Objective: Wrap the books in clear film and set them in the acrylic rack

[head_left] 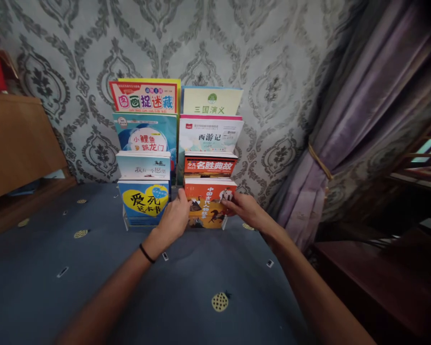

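Observation:
An orange book [206,211] with a horse and figures on its cover stands upright in the front right place of a white wire rack [125,219]. My left hand [176,212] grips its left edge, while the fingers of my right hand [246,207] close on its right edge. Just left of my left hand is a blue book [128,213] with a yellow heart. Behind the orange book stands a red-and-black book [210,166]. Further back on that side are a white book with a pink top edge [210,127] and a pale green book [228,101].
The left column also holds a white-and-blue book [129,165], a teal book [168,127] and a red picture book [143,89]. The rack stands on a dark blue patterned cloth [187,297] against wallpaper [273,86]. A wooden cabinet [17,139] is left; a purple curtain [348,120] hangs right.

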Tool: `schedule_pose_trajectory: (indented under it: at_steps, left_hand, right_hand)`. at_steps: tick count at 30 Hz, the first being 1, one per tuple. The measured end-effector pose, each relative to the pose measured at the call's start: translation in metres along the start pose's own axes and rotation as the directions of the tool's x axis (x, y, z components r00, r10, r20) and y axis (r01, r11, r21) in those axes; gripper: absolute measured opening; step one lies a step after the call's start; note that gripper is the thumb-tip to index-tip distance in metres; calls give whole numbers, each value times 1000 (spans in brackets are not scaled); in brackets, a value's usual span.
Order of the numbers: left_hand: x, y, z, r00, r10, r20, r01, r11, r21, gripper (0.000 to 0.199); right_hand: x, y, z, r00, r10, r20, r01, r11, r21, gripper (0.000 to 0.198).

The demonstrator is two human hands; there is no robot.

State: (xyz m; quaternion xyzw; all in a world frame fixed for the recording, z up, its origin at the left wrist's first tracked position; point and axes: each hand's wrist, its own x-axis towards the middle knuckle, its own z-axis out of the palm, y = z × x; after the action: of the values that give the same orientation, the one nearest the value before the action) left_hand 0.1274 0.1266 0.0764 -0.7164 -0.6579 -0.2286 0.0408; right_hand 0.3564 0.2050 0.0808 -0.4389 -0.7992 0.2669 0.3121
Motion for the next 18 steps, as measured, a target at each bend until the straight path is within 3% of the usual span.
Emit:
schedule_pose_trajectory:
  at_steps: [9,14,18]
  left_hand:
    - [0,-3,3,1000,14,-3,-14,997,-79,18]
    - [1,-3,-5,997,37,73,-32,997,-65,22]
    - [0,-3,-6,997,39,72,-35,998,-45,24]
  right_hand:
    - [-9,16,15,990,137,44,-142,979,149,25]
    - [-11,15,19,988,154,21,-156,980,123,33]
    - [-13,16,21,987,158,-11,-156,983,97,37]
